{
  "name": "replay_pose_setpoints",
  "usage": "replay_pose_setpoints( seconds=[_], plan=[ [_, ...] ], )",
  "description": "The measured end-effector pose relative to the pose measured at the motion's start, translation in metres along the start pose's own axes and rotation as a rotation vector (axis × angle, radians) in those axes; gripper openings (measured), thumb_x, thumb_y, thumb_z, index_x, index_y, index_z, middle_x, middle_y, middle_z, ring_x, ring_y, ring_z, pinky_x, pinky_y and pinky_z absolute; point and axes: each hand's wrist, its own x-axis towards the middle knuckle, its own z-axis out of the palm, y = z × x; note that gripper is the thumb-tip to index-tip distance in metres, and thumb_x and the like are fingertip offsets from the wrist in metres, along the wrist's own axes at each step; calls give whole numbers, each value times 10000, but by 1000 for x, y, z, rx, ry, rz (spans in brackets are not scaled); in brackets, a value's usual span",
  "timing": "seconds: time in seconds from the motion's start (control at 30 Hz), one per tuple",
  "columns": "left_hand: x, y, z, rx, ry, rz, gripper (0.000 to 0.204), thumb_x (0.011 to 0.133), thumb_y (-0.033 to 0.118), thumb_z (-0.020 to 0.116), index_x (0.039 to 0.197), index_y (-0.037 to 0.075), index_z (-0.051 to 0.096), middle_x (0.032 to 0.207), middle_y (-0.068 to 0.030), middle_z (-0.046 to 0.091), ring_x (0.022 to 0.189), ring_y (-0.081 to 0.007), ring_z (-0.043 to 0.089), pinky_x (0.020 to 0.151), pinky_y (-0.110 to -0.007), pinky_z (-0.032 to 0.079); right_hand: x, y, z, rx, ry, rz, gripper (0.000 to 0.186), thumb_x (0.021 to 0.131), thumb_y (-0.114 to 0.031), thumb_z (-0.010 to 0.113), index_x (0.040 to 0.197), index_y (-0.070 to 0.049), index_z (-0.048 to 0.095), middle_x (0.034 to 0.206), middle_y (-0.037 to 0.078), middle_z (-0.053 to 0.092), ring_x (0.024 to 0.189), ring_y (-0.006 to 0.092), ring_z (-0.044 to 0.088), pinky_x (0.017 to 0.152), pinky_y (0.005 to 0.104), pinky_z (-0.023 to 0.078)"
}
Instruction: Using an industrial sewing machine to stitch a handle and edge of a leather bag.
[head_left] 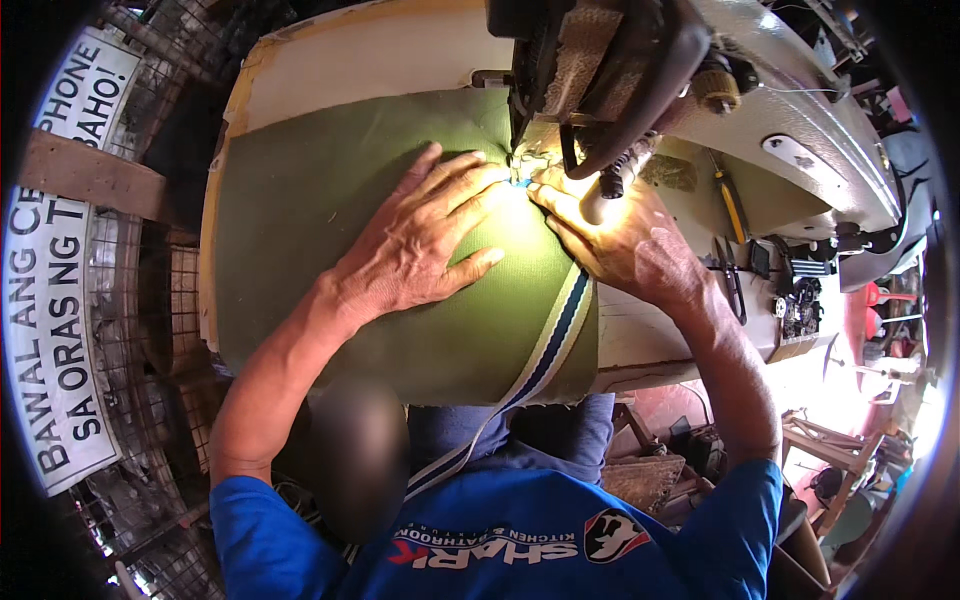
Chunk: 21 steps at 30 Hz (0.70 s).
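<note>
A sheet of green fabric (310, 230) lies over the sewing machine table. My left hand (420, 235) rests flat on it with fingers spread, their tips near the presser foot (520, 168). Across from it, my right hand (640, 240) has its fingers drawn together on a striped webbing strap (552, 340), close beside the needle area. From under that hand the white-and-navy strap runs down over the fabric edge towards my lap. The machine's lamp (603, 207) lights the spot brightly, and glare blurs the fingertips there. The sewing machine head (600, 70) covers part of the right fingers.
To the right lie a yellow-and-black handled tool (732, 205), a dark slim tool (733, 280) and small black machine parts (800, 305). The machine arm (800, 130) spans the upper right. Wire mesh (185, 290) and a white sign (55, 330) stand at the left.
</note>
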Motion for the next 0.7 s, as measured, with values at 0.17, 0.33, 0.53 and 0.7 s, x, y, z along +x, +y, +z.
replay_pose_setpoints(
  seconds=[0.17, 0.33, 0.53, 0.7],
  plan=[
    [2, -6, -1, 33, -58, 6, 536, 865, 313, 675, 1292, 18, 541, 1354, -143, 528, 1320, -313, 459, 1162, -543, 273, 0, 10, -3, 4, -22, -69, 103, 801, -193, 613, 813, -92, 598, 741, 100, 576, 758, 283, 590, 719, 423, 463],
    [7, -11, -5, -16, -63, -7, 536, 837, 287, 692, 1282, 22, 551, 1347, -153, 530, 1325, -325, 455, 1153, -570, 279, 4, 18, -10, 110, -40, -4, 55, 785, -239, 618, 780, -185, 610, 664, 22, 555, 625, 234, 580, 618, 406, 466],
    [8, -8, -5, -1, -37, -2, 534, 850, 282, 683, 1295, 24, 539, 1367, -151, 509, 1331, -333, 442, 1153, -580, 274, -14, 14, -29, -25, -89, -7, 144, 843, -280, 653, 956, -194, 678, 940, 72, 656, 898, 253, 654, 756, 430, 508],
    [9, -14, -5, 36, -98, 9, 545, 877, 320, 654, 1328, 43, 520, 1384, -146, 494, 1339, -325, 435, 1162, -567, 263, -93, -3, -82, -46, 195, 488, 404, 825, -73, 717, 1224, -53, 656, 1299, 162, 597, 1245, 341, 546, 1023, 447, 447]
  ],
)
